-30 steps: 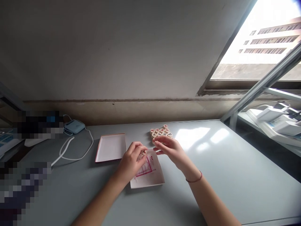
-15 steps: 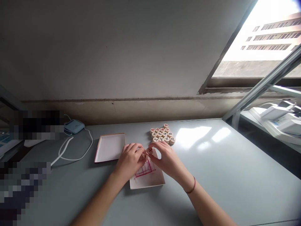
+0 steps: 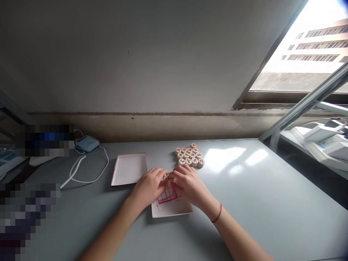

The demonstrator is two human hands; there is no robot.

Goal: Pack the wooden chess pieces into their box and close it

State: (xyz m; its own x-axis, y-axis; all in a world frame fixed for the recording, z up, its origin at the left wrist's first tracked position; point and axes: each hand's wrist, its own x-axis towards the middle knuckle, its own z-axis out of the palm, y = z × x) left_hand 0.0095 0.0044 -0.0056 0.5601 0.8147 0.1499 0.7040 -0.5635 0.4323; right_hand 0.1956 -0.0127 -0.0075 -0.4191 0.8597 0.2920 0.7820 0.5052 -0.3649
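Note:
Over the far end of a shallow white box (image 3: 174, 210) with red lines inside, my two hands come close together. My left hand (image 3: 150, 184) is closed on a round wooden xiangqi piece (image 3: 164, 177). Beside it, a second xiangqi piece (image 3: 170, 178) is pinched in my right hand (image 3: 189, 181), its face partly hidden by the fingers. Just beyond my right hand stand several xiangqi pieces (image 3: 187, 155) in close rows, with characters on their tops. My hands cover the far part of the box.
Left of my hands lies an open box lid (image 3: 129, 168) with a pale inside. Farther left are a white cable (image 3: 89, 181) and a light blue device (image 3: 88, 143). A metal frame (image 3: 293, 112) and white objects (image 3: 323, 136) stand at the right edge of the grey table (image 3: 261, 203).
My hands have lowered the two pieces toward the far end of the box, and my right hand has shifted slightly left. The camera view has shifted a little.

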